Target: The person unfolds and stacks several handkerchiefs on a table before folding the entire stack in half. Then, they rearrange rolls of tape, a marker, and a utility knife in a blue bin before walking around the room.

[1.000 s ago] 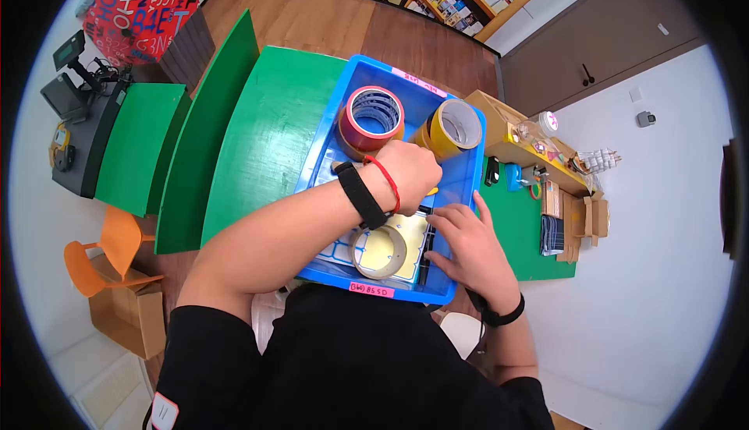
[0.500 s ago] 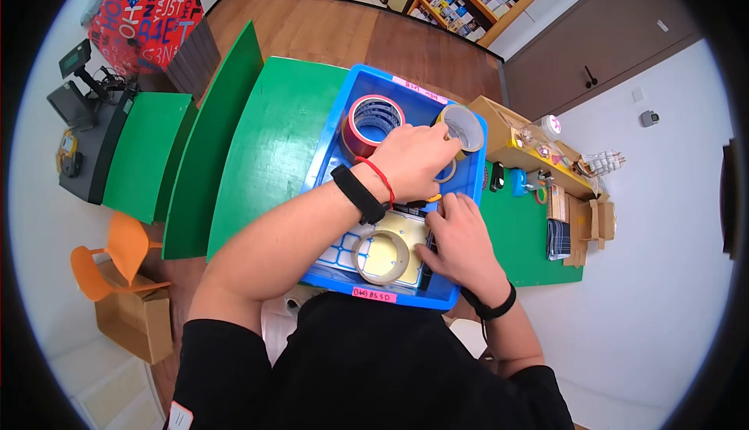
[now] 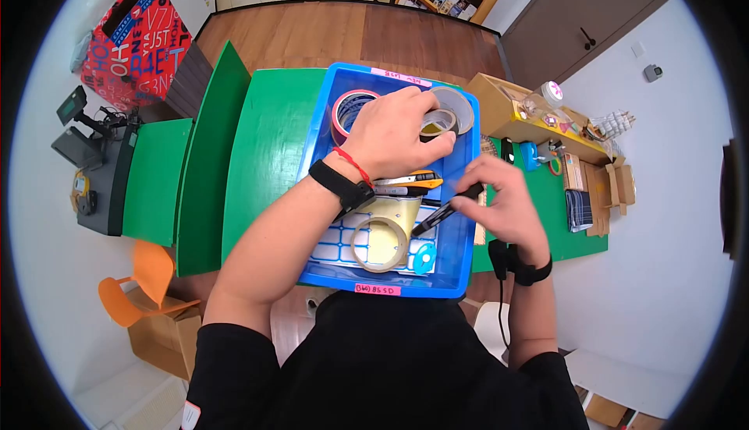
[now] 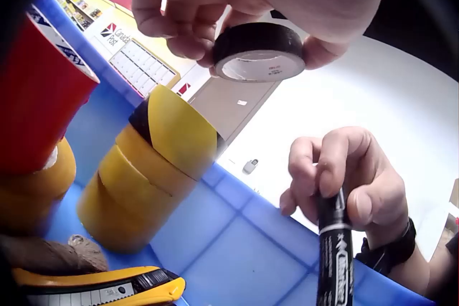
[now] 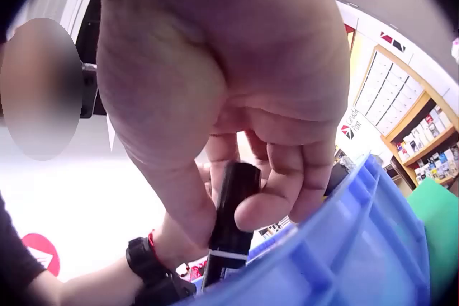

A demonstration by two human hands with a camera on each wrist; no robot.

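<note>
My left hand (image 3: pixel 394 134) is over the far half of the blue bin, gripping a small black tape roll (image 4: pixel 259 39) between thumb and fingers. At the bin's right rim, my right hand (image 3: pixel 503 200) pinches a black marker (image 4: pixel 336 263), which slants down over the bin. In the left wrist view, a red tape roll (image 4: pixel 39 98) stands on a yellow one, beside a stack of yellow rolls (image 4: pixel 133 198). A yellow-and-black utility knife (image 4: pixel 107 286) lies below the left hand. Nearer the body, a wide pale tape ring (image 3: pixel 356 251) rests on a blue-lined white sheet (image 3: pixel 328 249).
The blue bin (image 3: pixel 433 290) sits on a green table (image 3: pixel 273 134) at the body's front. A small light-blue item (image 3: pixel 424 260) lies in its near right corner. To the right are a wooden shelf (image 3: pixel 488 118), stationery and cardboard boxes. A green panel (image 3: pixel 204 165) stands at left.
My left hand has moved from mid-bin toward the far side and has lifted the black tape roll. My right hand has shifted right to the rim and now holds the marker.
</note>
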